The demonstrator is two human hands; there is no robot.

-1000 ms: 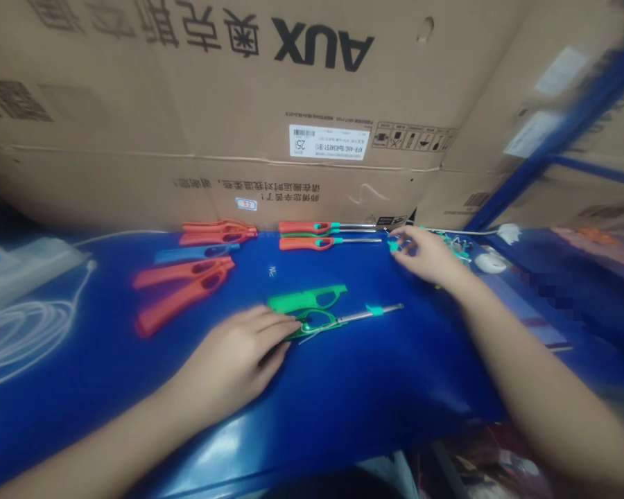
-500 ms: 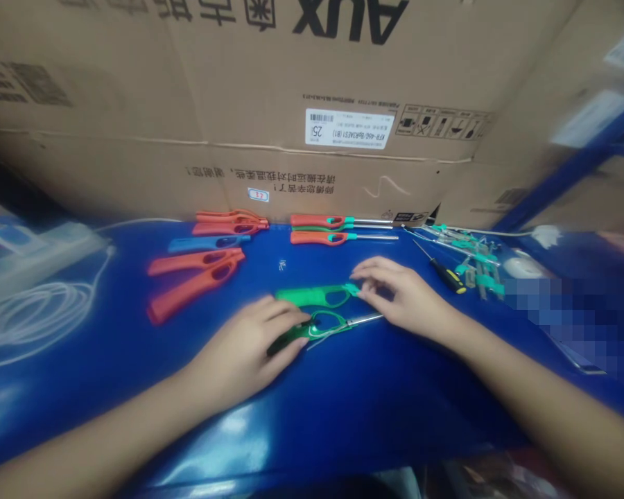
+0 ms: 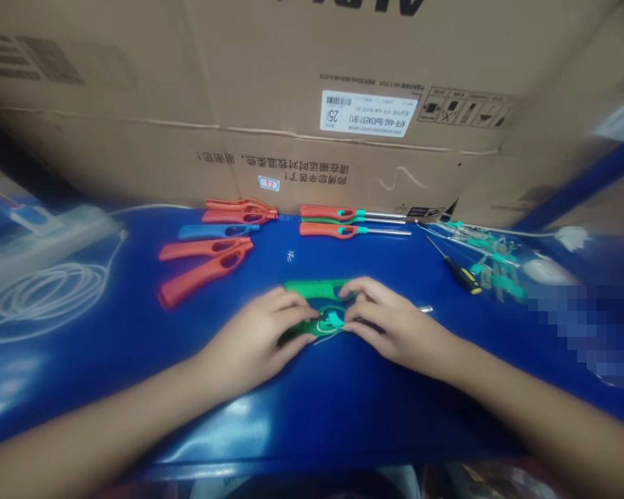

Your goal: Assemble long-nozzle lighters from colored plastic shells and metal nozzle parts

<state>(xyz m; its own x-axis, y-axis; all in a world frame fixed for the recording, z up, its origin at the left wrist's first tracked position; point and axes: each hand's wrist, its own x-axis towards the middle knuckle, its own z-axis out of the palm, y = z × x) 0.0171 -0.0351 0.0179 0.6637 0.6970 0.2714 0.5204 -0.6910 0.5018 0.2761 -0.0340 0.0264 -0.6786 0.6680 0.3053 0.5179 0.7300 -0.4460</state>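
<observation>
2 hands (image 3: 273, 333) (image 3: 392, 326), 2 green half-shells (image 3: 312, 292) (image 3: 304, 328)

The carton's (image 3: 239, 76) white label (image 3: 368, 125) shows, upside down, "25" and "KFR-46G/BpR3AES1 (B1)"

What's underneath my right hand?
Your right hand covers one end of the farther green lighter handle. A teal plastic piece shows at your fingertips, a metal tube tip beyond the hand. Anything beneath the palm is hidden.

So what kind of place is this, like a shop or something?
Probably a workbench: the smooth blue tabletop holds a slim black-and-yellow screwdriver, a heap of teal plastic and silvery metal parts, and bright green plastic handle pieces.
</observation>
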